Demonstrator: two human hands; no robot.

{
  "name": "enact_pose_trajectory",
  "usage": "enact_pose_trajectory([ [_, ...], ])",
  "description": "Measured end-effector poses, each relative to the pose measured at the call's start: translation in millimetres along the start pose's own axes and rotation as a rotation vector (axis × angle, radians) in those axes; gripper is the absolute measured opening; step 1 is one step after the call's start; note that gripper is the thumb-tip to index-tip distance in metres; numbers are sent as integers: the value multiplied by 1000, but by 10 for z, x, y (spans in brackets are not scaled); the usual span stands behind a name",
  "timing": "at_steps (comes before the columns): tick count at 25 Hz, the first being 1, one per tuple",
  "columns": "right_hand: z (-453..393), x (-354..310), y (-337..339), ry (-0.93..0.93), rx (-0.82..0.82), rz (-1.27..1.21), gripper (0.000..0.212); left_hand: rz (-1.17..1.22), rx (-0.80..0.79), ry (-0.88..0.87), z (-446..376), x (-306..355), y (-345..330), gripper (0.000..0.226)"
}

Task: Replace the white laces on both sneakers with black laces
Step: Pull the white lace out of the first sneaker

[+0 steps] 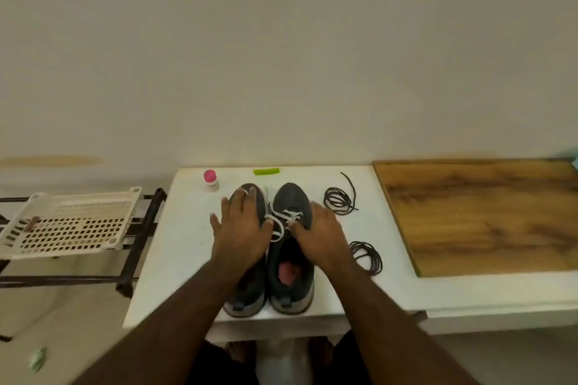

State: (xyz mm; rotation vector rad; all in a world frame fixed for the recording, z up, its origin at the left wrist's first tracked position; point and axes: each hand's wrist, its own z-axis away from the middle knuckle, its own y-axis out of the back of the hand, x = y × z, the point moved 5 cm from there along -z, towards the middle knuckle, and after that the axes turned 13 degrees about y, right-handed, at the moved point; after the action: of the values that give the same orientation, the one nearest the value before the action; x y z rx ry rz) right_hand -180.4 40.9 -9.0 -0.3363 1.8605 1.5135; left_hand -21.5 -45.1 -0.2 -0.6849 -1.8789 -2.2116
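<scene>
Standing at a white table, a person has two dark sneakers side by side, toes pointing to the wall. The left hand lies flat on the left sneaker, fingers spread and straight over its front, covering the lacing there. The right hand rests on the right sneaker, fingers relaxed along its outer side, thumb touching the white lace that is threaded and knotted on that shoe; it grips nothing that I can see.

Two black laces lie coiled on the table to the right of the shoes: one near the toes, the other near the right wrist. At the far edge sit a pink-capped bottle and a green clip. A wooden board lies further right, a plastic tray on a rack to the left.
</scene>
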Motion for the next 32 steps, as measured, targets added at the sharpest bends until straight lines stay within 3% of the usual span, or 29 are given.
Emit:
enact_pose_trajectory([
  [2,317,-2,-118,-25,-85,-110,44,109,-88,124,259,-211,-54,76],
  [8,754,-39,-137,47,-117,-153,33,194,-181,34,665,-456,-98,74],
  [10,854,-9,-140,51,-115,-148,32,115,-115,14,740,-451,-71,68],
  [12,896,-11,-111,67,-65,-193,28,36,52,-83,842,-335,12,54],
  [14,842,-30,-48,37,32,-248,11,62,158,-189,917,-174,49,39],
  [15,789,-29,-37,22,65,-289,5,77,138,-224,933,-102,12,35],
  [18,693,4,-86,-42,80,-342,12,93,-33,-249,945,-26,-181,42],
  [21,713,107,-105,-124,118,-400,12,132,-71,-216,875,-63,-252,50],
  [24,788,139,-55,-90,116,-403,16,153,-98,-193,941,-76,-249,51],
  [26,835,104,-40,-51,102,-355,25,166,-99,-190,977,-112,-233,51],
  [29,901,87,-60,-82,90,-298,22,178,-95,-202,1053,-172,-222,45],
  [32,910,41,-49,-115,87,-331,17,152,52,-253,1034,-93,-99,35],
])
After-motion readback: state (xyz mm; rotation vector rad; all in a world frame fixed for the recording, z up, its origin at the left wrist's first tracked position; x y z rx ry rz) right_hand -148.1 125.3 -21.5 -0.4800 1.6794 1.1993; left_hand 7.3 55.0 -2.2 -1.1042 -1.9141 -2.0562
